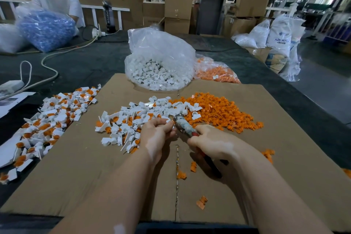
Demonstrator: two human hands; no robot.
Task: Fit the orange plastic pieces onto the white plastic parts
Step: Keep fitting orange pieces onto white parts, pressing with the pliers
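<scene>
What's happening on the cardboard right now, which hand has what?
A person is fitting parts over a cardboard sheet. The left hand pinches a small white part, while the right hand grips a pliers-like tool whose tip meets that part. A loose orange pile lies to the right, mixed white parts in the middle, and assembled pieces on the left.
</scene>
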